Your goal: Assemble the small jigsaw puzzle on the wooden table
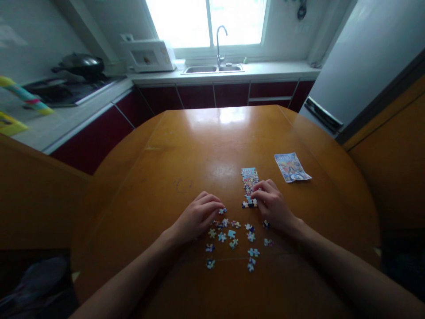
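Note:
A partly joined jigsaw puzzle point(249, 177) forms a narrow upright strip on the wooden table. My right hand point(270, 204) is at its lower right side, fingers curled and closed on a light blue puzzle piece point(249, 199) near the bottom row. To the left, my left hand point(202, 212) has thumb and fingertips pinched at a small jigsaw piece point(222, 211). Several loose puzzle pieces point(222, 237) lie between my forearms, with more loose pieces point(253, 252) in a column below the strip. One dark piece point(266, 224) rests just under my right hand.
A creased picture sheet point(292, 167) lies on the right part of the table point(199, 146). Beyond the table's far edge stand a counter with a sink point(201, 69) and tap, a white microwave point(149, 55), a stove with a wok point(81, 64), and a fridge point(365, 62) at right.

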Tool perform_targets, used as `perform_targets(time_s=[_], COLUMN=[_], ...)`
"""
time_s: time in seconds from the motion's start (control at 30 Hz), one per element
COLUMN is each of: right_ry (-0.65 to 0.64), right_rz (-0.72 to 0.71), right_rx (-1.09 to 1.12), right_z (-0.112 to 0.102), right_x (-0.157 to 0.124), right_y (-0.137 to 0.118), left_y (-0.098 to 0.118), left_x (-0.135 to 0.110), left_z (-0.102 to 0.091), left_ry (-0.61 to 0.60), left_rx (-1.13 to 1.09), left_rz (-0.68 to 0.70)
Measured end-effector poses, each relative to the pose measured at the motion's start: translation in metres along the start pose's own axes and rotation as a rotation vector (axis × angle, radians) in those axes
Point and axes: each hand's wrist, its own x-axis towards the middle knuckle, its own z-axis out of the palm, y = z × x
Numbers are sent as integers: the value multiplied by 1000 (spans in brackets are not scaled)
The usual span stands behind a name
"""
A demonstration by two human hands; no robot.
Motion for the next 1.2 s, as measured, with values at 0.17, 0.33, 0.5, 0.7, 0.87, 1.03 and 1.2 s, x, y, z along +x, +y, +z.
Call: perform_targets(time_s=[0.17,0.33,0.5,0.7,0.87,1.03,1.2], right_ry=[154,220,220,204,210,212,225], right_rz=[164,212,220,222,247,246,244], right_rx=[-21,-10,23,36,69,77,88], right_z=[-8,-17,-21,-22,-22,-21,-22], right_x=[2,4,4,4,4,4,4], right_y=[9,19,24,23,24,24,23], left_y=[-3,-9,-13,-15,-12,-12,-13], left_x=[-1,-2,-3,-3,-4,-3,-2], left_z=[1,3,3,2,0,-3,-6], left_ry=[37,140,180,179,197,219,249], left_rx=[19,58,73,70,79,86,94], left_rz=[-6,-76,-134,-149,-166,-176,-169])
